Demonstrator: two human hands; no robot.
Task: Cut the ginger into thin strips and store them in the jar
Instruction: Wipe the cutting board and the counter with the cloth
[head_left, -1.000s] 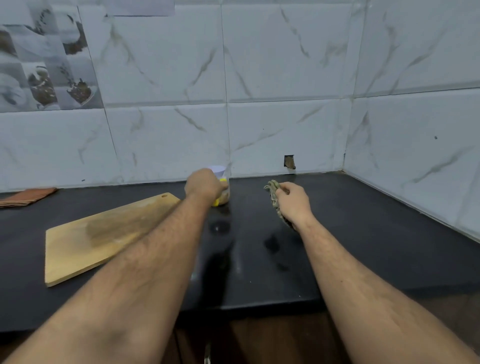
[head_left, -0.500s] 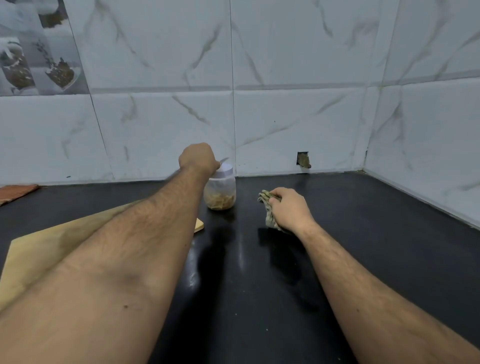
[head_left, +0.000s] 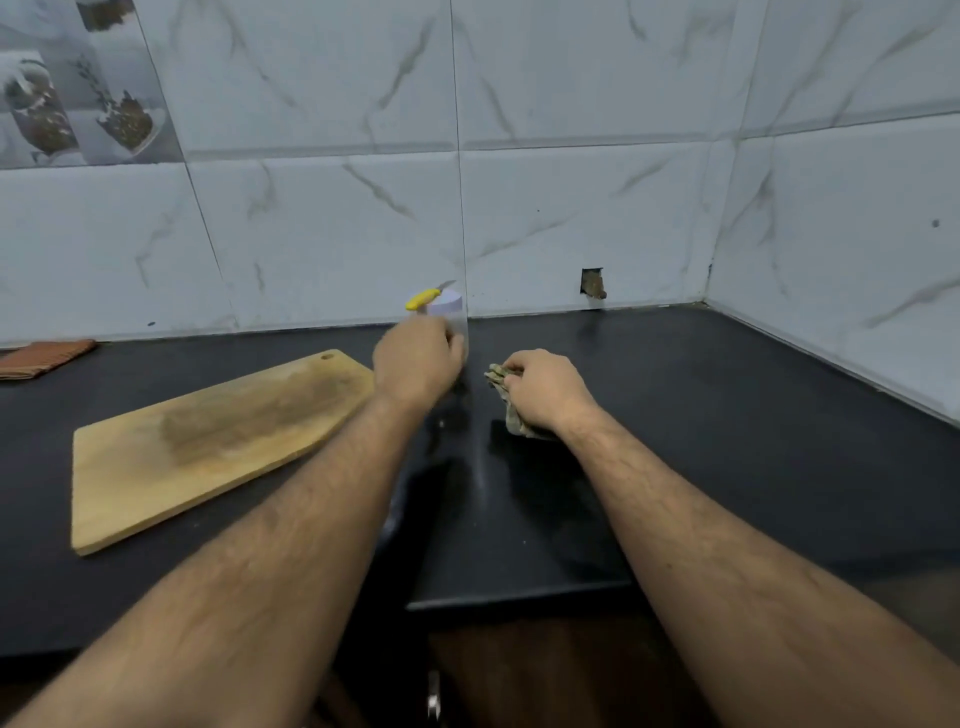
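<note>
Left hand (head_left: 418, 364) wrapped round jar (head_left: 451, 312) at back of bench (head_left: 727, 415), knife (head_left: 427, 297) lying on its lid. Right hand (head_left: 545, 389) clamped on rag (head_left: 511, 415). Board (head_left: 208, 441) left, bare. Ginger hidden.

left hand (head_left: 418, 358): fingers curled, blurred, arm stretched forward
right hand (head_left: 543, 391): knuckles up, fingers curled, just right of left hand
</note>
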